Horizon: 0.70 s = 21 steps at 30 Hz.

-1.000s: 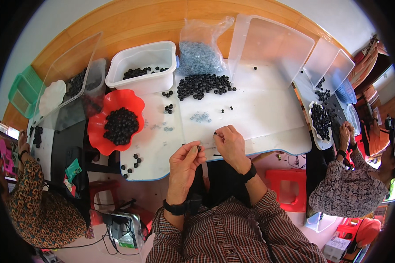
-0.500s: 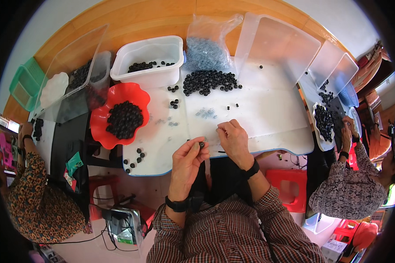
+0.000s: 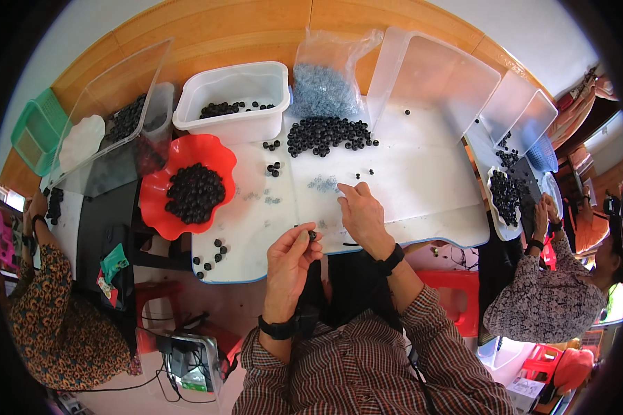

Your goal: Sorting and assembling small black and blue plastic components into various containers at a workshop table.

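My left hand [image 3: 290, 259] is closed, with thumb and fingers pinching a small round black part [image 3: 313, 235] above the table's front edge. My right hand [image 3: 364, 216] reaches over the table, its index finger stretched toward a scatter of tiny clear bluish pieces [image 3: 321, 183]. The fingertip is at the edge of that scatter, and I make out nothing held in this hand. Farther back lies a heap of round black parts [image 3: 329, 136]. Two small black pieces [image 3: 364, 173] sit just beyond my right fingers.
A red scalloped bowl [image 3: 223, 153] of black parts stands left, a white tub [image 3: 232, 126] behind it. A plastic bag [image 3: 324, 90] of clear pieces leans by a translucent bin [image 3: 439, 83]. Loose black parts [image 3: 218, 250] lie front left. Co-workers sit on both sides.
My right hand has moved forward and slightly left, its index finger now extended toward the clear pieces. My left hand has shifted slightly down and left, still holding the black part.
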Each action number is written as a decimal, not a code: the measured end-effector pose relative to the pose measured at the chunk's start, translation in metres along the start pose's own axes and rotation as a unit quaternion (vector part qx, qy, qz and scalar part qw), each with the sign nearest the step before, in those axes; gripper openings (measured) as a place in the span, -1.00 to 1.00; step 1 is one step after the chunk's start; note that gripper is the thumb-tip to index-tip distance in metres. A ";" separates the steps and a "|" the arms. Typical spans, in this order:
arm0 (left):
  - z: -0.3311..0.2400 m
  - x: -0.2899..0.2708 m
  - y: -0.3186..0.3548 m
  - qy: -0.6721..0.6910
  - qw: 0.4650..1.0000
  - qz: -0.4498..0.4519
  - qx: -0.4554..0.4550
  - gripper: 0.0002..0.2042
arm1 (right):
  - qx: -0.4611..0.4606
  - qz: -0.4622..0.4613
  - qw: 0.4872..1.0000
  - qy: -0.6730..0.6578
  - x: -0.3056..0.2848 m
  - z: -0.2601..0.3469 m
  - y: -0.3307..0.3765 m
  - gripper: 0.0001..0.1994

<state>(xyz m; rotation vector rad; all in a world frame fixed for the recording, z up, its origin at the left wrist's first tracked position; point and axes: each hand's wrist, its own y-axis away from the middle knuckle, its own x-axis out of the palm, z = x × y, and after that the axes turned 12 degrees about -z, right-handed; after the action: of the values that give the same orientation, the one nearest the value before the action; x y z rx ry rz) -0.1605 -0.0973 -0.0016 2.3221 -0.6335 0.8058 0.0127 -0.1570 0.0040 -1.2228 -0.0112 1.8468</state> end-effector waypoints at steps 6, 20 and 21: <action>-0.001 -0.001 0.001 0.005 1.000 -0.001 -0.003 -0.77 | -0.003 0.011 1.000 -0.018 0.004 -0.011 -0.003 -0.89; 0.000 -0.005 0.000 0.014 1.000 0.006 -0.005 -0.77 | -0.036 0.054 0.998 0.025 0.004 0.002 -0.025 -0.83; -0.001 -0.006 0.001 0.014 1.000 0.003 -0.004 -0.77 | -0.037 0.060 0.997 0.034 0.005 0.003 -0.027 -0.81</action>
<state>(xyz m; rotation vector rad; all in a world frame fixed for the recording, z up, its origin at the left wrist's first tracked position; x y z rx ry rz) -0.1650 -0.0960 -0.0047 2.2983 -0.6299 0.8350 0.0278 -0.1359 0.0140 -1.3624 0.0328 1.9224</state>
